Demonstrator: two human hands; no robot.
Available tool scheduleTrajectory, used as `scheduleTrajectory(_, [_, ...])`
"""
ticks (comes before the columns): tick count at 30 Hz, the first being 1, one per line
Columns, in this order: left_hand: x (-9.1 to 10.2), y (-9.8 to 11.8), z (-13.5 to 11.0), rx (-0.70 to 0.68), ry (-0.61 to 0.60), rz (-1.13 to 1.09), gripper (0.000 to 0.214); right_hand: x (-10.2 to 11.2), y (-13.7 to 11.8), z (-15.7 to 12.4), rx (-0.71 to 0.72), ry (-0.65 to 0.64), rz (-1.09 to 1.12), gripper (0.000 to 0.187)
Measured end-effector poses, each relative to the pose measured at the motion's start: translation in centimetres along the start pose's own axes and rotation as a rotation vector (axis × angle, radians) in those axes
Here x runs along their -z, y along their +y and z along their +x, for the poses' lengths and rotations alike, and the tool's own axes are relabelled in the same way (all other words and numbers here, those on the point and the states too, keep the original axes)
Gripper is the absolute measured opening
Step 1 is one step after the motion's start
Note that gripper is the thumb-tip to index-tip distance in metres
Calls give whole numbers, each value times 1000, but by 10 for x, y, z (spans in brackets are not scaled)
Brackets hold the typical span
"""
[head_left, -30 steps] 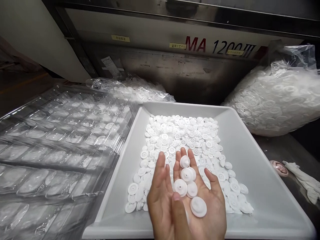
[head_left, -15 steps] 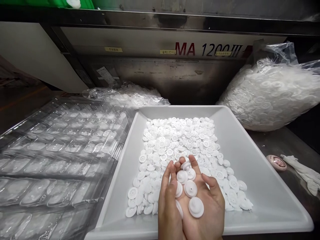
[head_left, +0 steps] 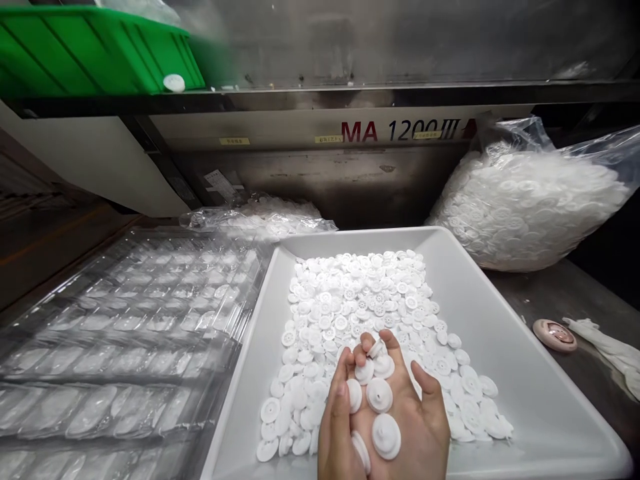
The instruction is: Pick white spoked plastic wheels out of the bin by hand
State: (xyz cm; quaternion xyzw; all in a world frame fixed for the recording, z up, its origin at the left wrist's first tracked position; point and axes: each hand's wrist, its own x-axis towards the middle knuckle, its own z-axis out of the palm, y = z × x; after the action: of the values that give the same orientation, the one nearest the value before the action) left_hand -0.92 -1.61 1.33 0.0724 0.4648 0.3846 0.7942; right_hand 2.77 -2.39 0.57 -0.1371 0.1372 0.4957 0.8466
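The left hand (head_left: 336, 427) and right hand (head_left: 417, 427) cup open, grips unclenched, cradling white plastic pulleys (head_left: 386, 436), light, stiff pieces best pinched by their rims.

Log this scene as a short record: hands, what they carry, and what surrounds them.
Left hand: cupped beside the right hand, white plastic wheels resting against it
Right hand: palm up, fingers spread, carrying those wheels
Under hands: white tray holding a loose layer of wheels
Left of tray: stacked clear blister trays
Right of tray: plastic bag of wheels; white glove
Behind: machine panel marked MA 1200 III; green crate
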Motion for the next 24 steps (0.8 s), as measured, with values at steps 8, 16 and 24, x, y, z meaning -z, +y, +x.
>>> scheduleTrajectory(8, [4, 7, 6, 75, -97, 5, 30, -1, 5, -7, 143, -70, -156, 38])
scheduleTrajectory(16, [1, 7, 5, 135, -87, -59, 36, 4, 5, -4, 333, -31, -353, 18])
scheduleTrajectory(24, [3, 14, 5, 101, -117, -233, 49, 11, -14, -1, 457, -10, -713, 19])
